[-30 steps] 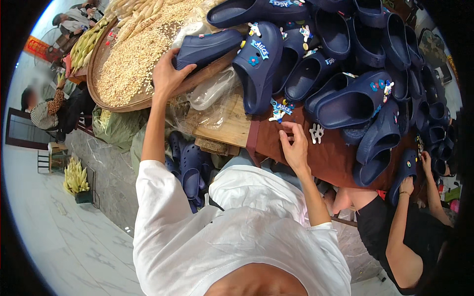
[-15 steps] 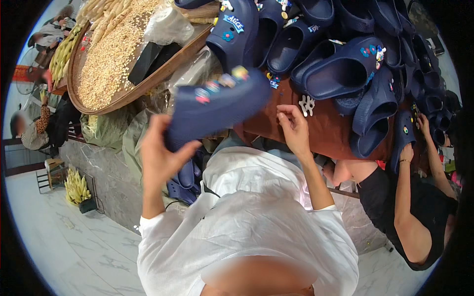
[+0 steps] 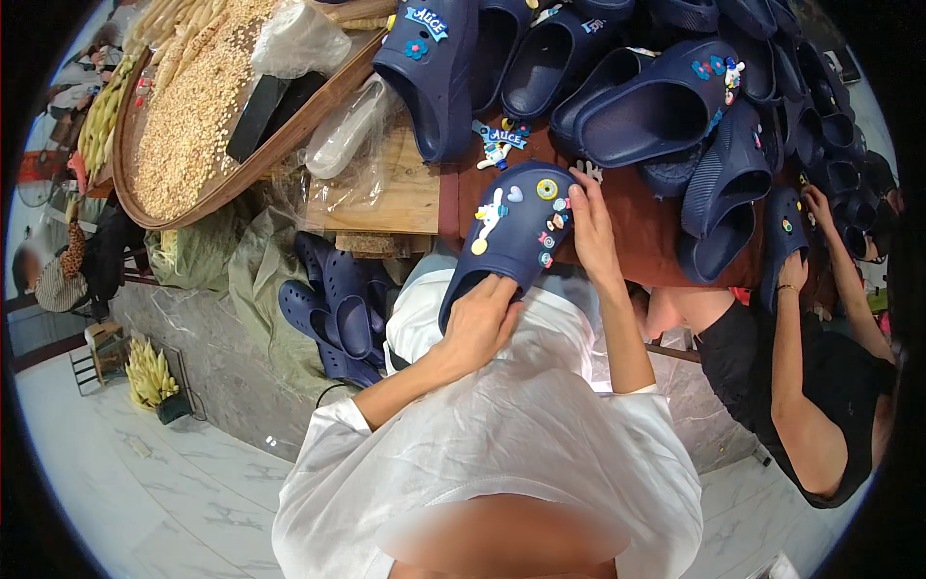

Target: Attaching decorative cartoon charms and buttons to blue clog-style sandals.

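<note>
The scene is bright and fairly even, the light seemingly falling from above, though its source is hard to tell. The white shirt (image 3: 502,415) looks pale but keeps its creases, and the plastic bag (image 3: 301,41) catches small glints. Deep shadow fills the openings of the piled shoes (image 3: 646,121). The held shoe (image 3: 516,222) is sharp; the neckline (image 3: 502,531) is smeared. Fisheye bending curves the floor (image 3: 193,492) toward a black rim.

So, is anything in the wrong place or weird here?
Yes: a black thing and a crumpled plastic bag lie in the big tray of corn kernels, which seems odd beside food. I can't see damage on the blue shoe being held.
</note>
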